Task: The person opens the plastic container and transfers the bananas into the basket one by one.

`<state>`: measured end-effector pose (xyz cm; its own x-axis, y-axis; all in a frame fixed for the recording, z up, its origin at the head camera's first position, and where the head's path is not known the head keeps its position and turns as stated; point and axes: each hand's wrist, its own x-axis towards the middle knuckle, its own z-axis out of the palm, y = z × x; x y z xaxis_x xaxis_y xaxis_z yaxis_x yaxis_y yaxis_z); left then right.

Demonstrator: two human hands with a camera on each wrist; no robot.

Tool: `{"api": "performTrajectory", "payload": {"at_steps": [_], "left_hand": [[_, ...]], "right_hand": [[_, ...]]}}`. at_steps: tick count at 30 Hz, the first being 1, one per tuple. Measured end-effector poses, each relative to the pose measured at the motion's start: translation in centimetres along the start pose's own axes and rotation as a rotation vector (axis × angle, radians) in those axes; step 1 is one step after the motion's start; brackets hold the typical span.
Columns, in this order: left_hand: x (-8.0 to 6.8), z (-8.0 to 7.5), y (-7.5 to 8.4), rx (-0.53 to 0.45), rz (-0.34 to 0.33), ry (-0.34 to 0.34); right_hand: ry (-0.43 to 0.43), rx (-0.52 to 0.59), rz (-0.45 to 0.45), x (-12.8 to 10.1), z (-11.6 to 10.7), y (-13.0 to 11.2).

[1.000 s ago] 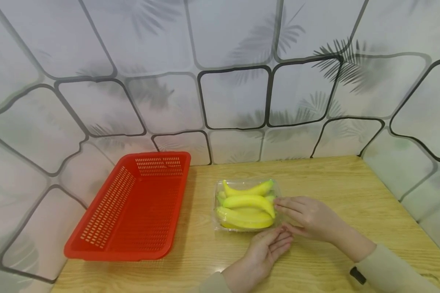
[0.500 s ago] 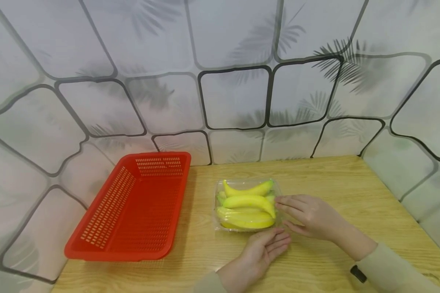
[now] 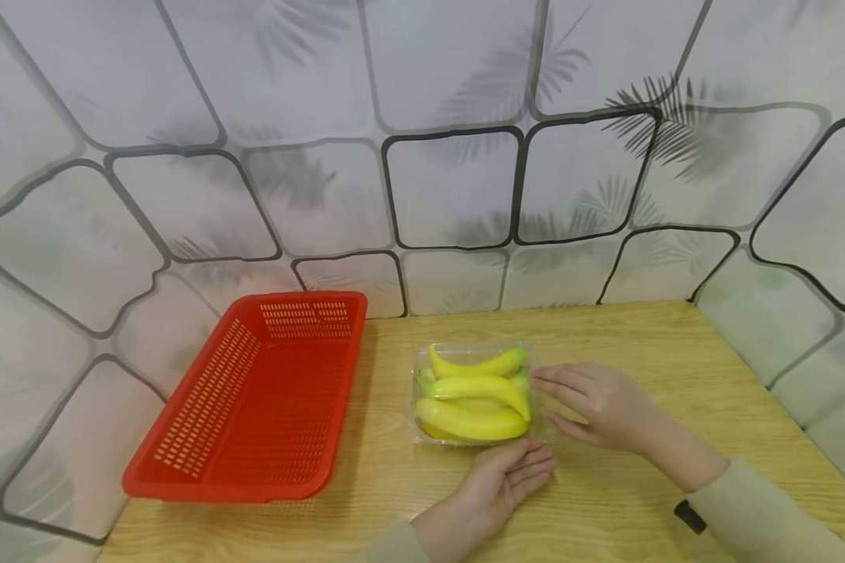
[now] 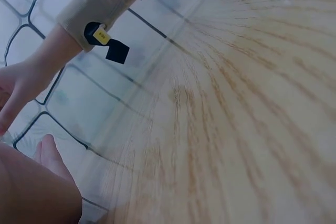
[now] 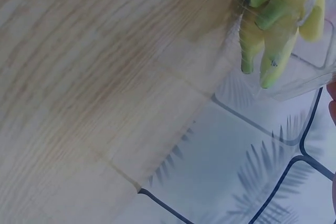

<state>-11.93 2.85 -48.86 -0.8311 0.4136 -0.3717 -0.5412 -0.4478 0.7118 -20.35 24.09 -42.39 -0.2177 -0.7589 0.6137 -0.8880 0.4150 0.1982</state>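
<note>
Your right hand (image 3: 602,403) slid a bit up the banana box (image 3: 473,393), fingers straight, touching it. Your left hand (image 3: 496,485) stays flat below.

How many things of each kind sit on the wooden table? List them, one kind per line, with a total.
Red slotted basket: 1
Clear plastic tray: 1
Yellow bananas in that tray: 3 plainly visible, with perhaps more underneath that cannot be told apart
Hands: 2, the left hand and the right hand, both at the tray
Total: 7
</note>
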Motion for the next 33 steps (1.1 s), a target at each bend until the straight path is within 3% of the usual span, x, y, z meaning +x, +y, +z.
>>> {"api": "performTrajectory", "payload": {"at_steps": [18,33], "left_hand": [[-0.1,-0.2,0.4,0.028,-0.027,-0.003],[-0.2,-0.2,0.6,0.031,-0.023,-0.004]], "right_hand": [[0.057,0.018,0.045,2.2,-1.1,1.8],[0.108,0.017,0.161,3.6,-1.5,3.1]]}}
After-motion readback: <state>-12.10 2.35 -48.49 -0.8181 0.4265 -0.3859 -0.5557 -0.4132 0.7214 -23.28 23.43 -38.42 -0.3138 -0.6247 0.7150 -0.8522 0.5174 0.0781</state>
